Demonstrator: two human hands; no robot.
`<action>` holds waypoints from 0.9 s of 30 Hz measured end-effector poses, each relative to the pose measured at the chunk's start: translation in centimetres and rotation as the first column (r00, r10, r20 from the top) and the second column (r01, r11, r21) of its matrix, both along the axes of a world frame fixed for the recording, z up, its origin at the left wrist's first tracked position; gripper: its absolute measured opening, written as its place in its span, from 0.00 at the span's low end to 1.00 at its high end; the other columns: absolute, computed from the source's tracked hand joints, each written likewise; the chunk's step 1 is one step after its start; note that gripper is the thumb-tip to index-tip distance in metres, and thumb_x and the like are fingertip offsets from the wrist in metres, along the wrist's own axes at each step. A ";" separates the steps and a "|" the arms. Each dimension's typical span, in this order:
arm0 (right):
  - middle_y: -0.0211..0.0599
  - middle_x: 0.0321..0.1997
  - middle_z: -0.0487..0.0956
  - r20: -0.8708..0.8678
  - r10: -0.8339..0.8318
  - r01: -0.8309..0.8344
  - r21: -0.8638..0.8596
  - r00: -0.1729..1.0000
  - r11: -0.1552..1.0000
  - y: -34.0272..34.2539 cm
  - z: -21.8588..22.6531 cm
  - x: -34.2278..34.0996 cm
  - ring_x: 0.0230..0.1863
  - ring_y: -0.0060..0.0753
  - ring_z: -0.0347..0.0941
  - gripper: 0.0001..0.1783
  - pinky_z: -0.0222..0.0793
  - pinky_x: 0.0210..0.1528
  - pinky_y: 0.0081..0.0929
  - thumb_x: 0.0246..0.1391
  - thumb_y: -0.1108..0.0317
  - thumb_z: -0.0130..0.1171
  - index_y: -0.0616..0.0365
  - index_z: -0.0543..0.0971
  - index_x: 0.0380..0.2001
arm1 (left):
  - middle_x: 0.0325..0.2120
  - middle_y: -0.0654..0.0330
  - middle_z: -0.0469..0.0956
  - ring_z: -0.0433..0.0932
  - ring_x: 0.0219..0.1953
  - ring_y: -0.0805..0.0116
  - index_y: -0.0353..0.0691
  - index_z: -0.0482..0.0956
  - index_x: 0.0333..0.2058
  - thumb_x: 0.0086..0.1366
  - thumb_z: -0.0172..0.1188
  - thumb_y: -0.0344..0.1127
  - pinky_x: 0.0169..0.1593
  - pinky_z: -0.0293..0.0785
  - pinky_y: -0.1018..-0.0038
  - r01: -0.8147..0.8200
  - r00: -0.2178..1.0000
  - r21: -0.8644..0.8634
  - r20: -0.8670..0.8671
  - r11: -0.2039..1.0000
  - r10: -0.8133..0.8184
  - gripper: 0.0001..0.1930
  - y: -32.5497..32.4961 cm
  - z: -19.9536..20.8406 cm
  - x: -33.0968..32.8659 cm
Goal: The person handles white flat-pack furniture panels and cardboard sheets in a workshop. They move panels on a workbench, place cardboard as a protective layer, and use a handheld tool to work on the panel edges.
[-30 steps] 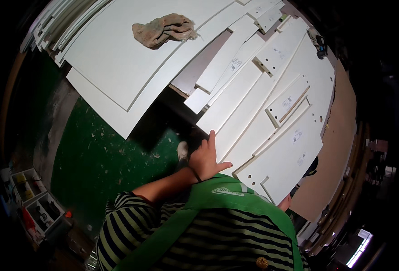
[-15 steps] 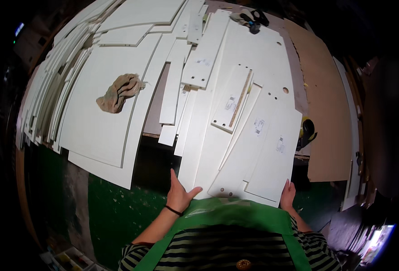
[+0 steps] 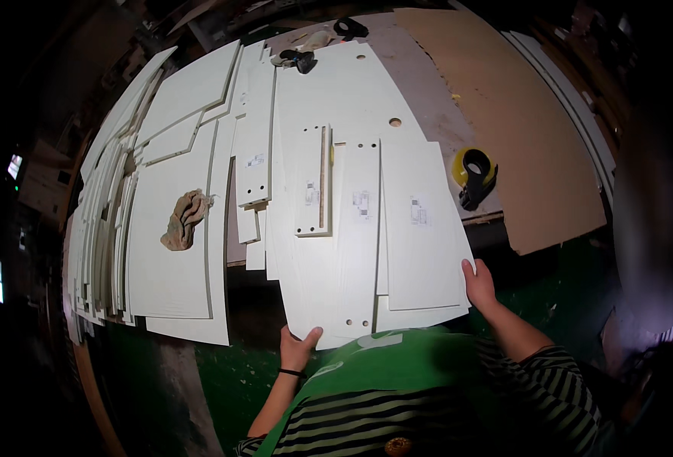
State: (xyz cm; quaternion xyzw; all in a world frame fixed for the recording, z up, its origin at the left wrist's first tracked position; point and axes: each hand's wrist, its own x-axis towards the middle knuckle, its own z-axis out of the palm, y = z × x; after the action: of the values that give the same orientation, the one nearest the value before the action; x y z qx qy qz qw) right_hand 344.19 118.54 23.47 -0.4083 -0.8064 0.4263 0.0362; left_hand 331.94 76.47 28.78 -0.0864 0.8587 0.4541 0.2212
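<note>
A wide white panel (image 3: 329, 84) with round holes lies in front of me. On it rest a white board (image 3: 358, 266) with pairs of small holes, a plain white panel (image 3: 420, 259) and a short grooved board (image 3: 310, 164). My left hand (image 3: 298, 350) grips the near left corner of the wide panel, thumb on top and most fingers hidden under the edge. At the right edge of these stacked panels, my right hand (image 3: 479, 283) is closed on the rim. Which layers it holds I cannot tell.
To the left, a brown rag (image 3: 186, 221) lies on more white panels (image 3: 169, 282), beside several stacked on edge. A yellow tape dispenser (image 3: 473, 169) stands right of the panels, near brown cardboard (image 3: 496, 129). Dark tools (image 3: 297, 61) lie at the far end.
The view has turned, so panels appear shifted. My right hand sits farther up the right edge. The loose boards on the wide panel lie straighter, and the tape dispenser shows fully.
</note>
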 end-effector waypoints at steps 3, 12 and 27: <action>0.54 0.32 0.74 -0.066 0.022 -0.029 -0.110 0.998 0.994 -1.8 -0.1 0.6 0.34 0.50 0.72 0.21 0.66 0.39 0.39 0.62 0.54 0.50 0.67 0.71 0.35 | 0.36 0.54 0.79 0.76 0.37 0.69 0.27 0.73 0.44 0.54 0.69 0.49 0.43 0.73 0.73 -0.050 0.999 -0.137 -0.012 0.989 0.049 0.30 -2.7 -0.1 -2.5; 0.56 0.32 0.76 -0.146 0.220 -0.264 -0.509 0.965 0.819 -7.1 3.2 0.9 0.37 0.56 0.74 0.21 0.67 0.39 0.44 0.56 0.56 0.54 0.69 0.69 0.35 | 0.19 0.65 0.64 0.60 0.21 0.75 0.36 0.71 0.28 0.67 0.53 0.56 0.25 0.58 0.73 -0.064 0.984 -0.366 -0.178 0.928 -0.002 0.25 -11.8 -2.4 -10.1; 0.56 0.23 0.75 -0.618 -0.001 -0.361 -0.460 0.786 0.811 -8.6 -0.4 2.0 0.29 0.63 0.74 0.18 0.69 0.32 0.51 0.52 0.59 0.58 0.66 0.67 0.31 | 0.37 0.59 0.77 0.76 0.40 0.66 0.35 0.72 0.47 0.72 0.40 0.52 0.45 0.72 0.71 0.082 0.996 -0.257 0.050 0.963 -0.071 0.24 -19.7 -7.2 -10.1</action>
State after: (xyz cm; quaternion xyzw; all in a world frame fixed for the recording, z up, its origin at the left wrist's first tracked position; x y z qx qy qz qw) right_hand 346.20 109.89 23.12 -0.1640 -0.6310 0.7484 0.1222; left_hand 321.83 56.73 21.58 -0.0904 0.9086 0.3276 0.2426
